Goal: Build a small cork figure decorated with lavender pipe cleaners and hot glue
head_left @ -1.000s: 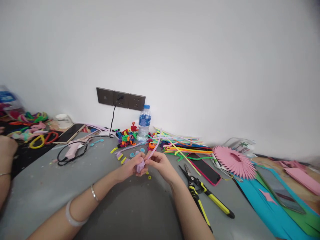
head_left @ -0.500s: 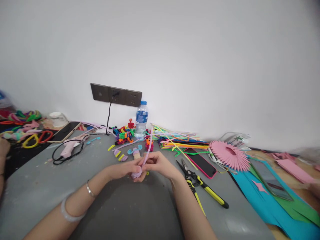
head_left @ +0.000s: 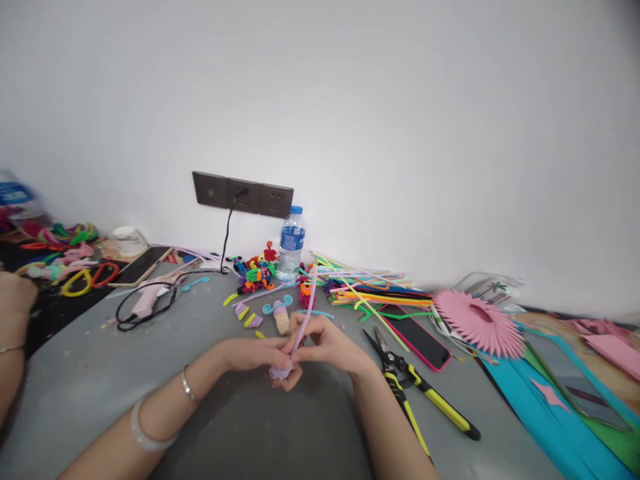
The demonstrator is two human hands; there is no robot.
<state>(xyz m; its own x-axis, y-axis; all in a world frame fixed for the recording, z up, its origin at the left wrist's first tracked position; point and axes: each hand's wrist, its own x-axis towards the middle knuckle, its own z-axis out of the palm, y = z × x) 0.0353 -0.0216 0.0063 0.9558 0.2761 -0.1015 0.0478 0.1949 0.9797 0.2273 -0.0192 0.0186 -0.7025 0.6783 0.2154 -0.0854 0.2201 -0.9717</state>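
Close together over the grey table, both hands work on a lilac pipe cleaner (head_left: 311,300). My left hand (head_left: 260,353) is closed, its thumb and fingers pinching a lilac coil wound at the lower end. My right hand (head_left: 333,343) is closed around the strand just above the coil, and the free length sticks up between the hands. Part of the coil is hidden by fingers. Just beyond them lies a small lilac and beige coiled figure (head_left: 281,320) with blue curls. Left of it are short purple and yellow coiled pieces (head_left: 249,317).
Pliers (head_left: 400,367) with yellow-black handles and a pink-cased phone (head_left: 417,337) lie at right. Behind are a water bottle (head_left: 291,243) and bundled pipe cleaners (head_left: 380,290). A corded pink tool (head_left: 145,300) lies left, near another person's hand (head_left: 15,303).
The view has turned slightly left, so things appear further right and lower. My hands keep their grip on the lilac pipe cleaner. The other person's hand shows more at left.
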